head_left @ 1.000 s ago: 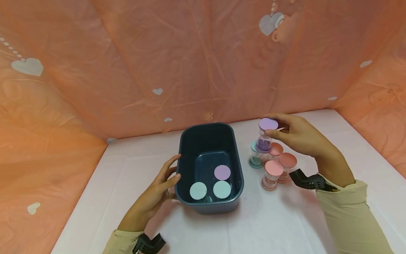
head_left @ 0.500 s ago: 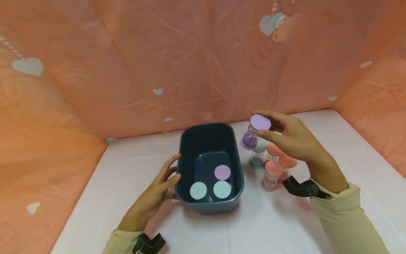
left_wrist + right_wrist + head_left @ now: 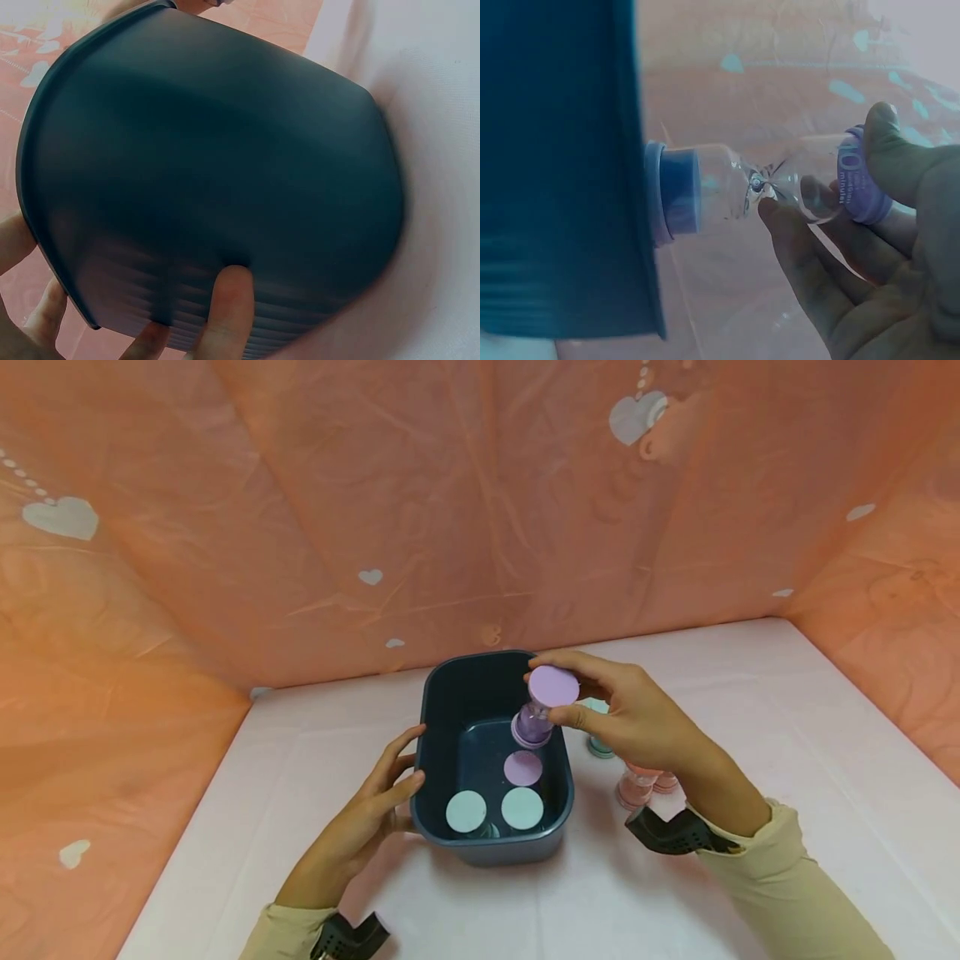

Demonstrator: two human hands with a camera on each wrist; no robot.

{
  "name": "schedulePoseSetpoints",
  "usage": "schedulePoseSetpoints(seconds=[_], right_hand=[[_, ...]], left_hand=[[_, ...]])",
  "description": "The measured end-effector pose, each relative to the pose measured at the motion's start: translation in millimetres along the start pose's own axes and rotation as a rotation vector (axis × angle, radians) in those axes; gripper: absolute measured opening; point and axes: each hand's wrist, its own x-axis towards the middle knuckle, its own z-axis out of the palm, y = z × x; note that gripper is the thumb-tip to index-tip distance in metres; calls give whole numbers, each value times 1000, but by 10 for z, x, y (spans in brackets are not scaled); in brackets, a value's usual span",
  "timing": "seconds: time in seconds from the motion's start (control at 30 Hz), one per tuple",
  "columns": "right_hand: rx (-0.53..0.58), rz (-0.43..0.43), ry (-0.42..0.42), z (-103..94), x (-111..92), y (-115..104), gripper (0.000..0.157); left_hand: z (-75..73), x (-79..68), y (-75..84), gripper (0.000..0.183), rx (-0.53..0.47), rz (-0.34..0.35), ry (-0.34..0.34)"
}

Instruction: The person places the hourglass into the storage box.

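My right hand (image 3: 633, 710) pinches a purple sand timer (image 3: 553, 687) by its upper cap, thumb on the near side. The timer tilts over the right rim of a dark blue bin (image 3: 551, 852), its lower end overlapping the inside. In the right wrist view the sand timer (image 3: 727, 187) has a clear waisted glass with purple sand at the far end. My left hand (image 3: 367, 818) rests its spread fingers against the bin's left outer wall. The left wrist view shows the fingertips (image 3: 234, 289) on the bin wall. Inside stand a purple-capped timer (image 3: 522, 768) and two pale green-capped timers (image 3: 466, 812).
Right of the bin, partly behind my right hand, stand a green timer (image 3: 600, 747) and pink timers (image 3: 634, 787). A white cloth covers the table (image 3: 300, 743). Orange sheeting with pale hearts (image 3: 450, 510) rises along the back and sides.
My right hand has lifted the purple timer from beside the green and pink ones and carried it left to the bin's right rim. The left hand and bin have stayed put.
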Motion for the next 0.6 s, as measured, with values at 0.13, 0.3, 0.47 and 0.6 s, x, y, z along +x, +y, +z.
schedulePoseSetpoints(seconds=[0.13,0.3,0.47,0.6], right_hand=[[35,-1,-55,137,33,-24,53],[38,-33,-114,299,84,-32,53],[12,-28,-162,417,120,-31,53],[-10,-19,-183,482,128,-28,53]], left_hand=[[-6,-1,-6,61,5,4,-2],[-13,-10,-3,61,1,3,2],[-10,-19,-2,60,-11,4,1],[-15,-32,5,60,-13,2,2]])
